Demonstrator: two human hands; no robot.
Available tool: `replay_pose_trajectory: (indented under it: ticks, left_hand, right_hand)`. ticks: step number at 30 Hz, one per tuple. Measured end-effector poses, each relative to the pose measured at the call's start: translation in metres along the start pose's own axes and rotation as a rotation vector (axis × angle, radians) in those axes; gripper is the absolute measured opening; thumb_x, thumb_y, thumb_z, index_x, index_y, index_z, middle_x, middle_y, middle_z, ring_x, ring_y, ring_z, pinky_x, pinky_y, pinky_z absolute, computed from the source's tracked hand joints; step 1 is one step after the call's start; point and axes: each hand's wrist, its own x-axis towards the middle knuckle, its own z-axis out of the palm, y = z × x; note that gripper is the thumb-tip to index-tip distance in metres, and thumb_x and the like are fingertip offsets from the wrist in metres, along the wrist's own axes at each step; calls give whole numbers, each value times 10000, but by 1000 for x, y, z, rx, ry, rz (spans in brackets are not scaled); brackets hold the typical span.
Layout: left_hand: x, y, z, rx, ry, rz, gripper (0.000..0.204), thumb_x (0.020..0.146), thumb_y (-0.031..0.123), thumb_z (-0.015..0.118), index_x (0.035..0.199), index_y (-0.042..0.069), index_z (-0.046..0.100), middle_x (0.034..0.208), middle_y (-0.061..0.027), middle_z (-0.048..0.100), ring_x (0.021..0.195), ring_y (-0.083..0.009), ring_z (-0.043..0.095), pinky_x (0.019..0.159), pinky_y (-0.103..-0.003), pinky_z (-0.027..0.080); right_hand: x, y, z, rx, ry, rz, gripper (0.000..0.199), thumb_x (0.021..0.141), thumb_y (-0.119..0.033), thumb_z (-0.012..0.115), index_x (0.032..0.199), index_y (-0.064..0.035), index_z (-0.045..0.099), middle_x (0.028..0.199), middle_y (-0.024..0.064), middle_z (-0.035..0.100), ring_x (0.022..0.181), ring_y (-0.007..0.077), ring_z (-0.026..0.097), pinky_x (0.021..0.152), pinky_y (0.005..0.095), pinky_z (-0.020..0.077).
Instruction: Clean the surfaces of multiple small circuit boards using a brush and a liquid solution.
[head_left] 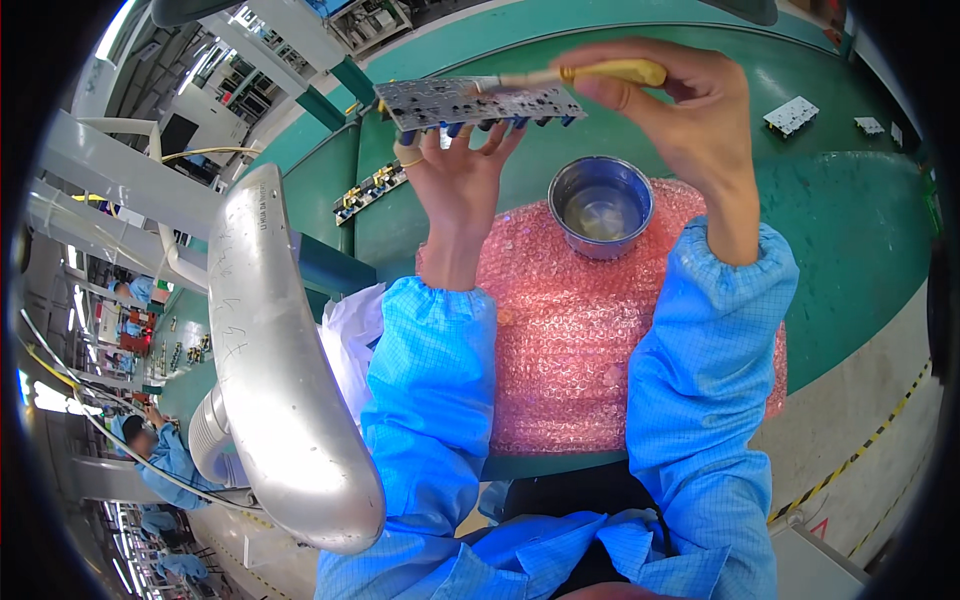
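Note:
My left hand (455,180) holds up a circuit board (430,102) from beneath, its fingers among the blue components on the underside. The board's grey, dotted solder face is turned up toward me. In my right hand (690,100) is a brush with a yellow handle (625,71), gripped between thumb and fingers. Its tip reaches over the board's face, slightly blurred, and I cannot tell if it touches. Below the hands, a round metal bowl (600,205) with some clear liquid stands on pink bubble wrap (560,350).
A silver extraction hood (270,350) rises close to my left forearm. Another populated board (370,192) lies left on the green bench (700,230). White-topped boards (792,116) lie at the far right. Beside the hood is a white bag (350,350). Another person (165,455) sits far left.

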Motion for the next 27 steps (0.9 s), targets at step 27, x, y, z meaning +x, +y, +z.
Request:
replay_pose_trajectory:
  ticks: [27]
  left_hand:
    - [6,-9,-17,83,26,-18,593,874,505,546,1315,131,418,1367,-143,390,1216,-439,400,1065,-640,337]
  right_hand:
    - [-3,1,-3,136,-53,18,198,796,-40,751,994,-26,737,943,76,731,860,141,682,771,248,553]
